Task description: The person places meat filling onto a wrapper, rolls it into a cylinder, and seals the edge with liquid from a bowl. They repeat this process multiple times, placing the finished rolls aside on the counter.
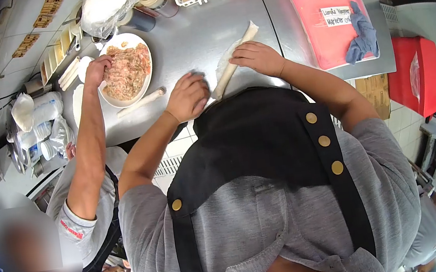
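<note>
While rolling, both palms kept flat and fingers together on the thin wrapper roll (pixel 232 63), lying diagonally on the steel counter (pixel 199 34) just ahead of the apron. Left hand (pixel 188 96) pressed near the lower end, fingers curled loosely together, knuckles up; whether it actually touches the roll cannot be told. Right hand (pixel 257 56) laid over the middle, fingertips closed on the wrapper edge. Judged best: even pressure along the full length, rolled tight, ends kept level to avoid a loose seam.

Nearby: finished roll (pixel 142 101) lying beside the plate of minced filling (pixel 127 71), a co-worker's hand (pixel 97 69) reaching into that plate. Red lidded box (pixel 324 23) with label and blue cloth (pixel 361 34) well to the right. Limited free counter between plate and box; co-worker's arm close on the left, possible crowding.
</note>
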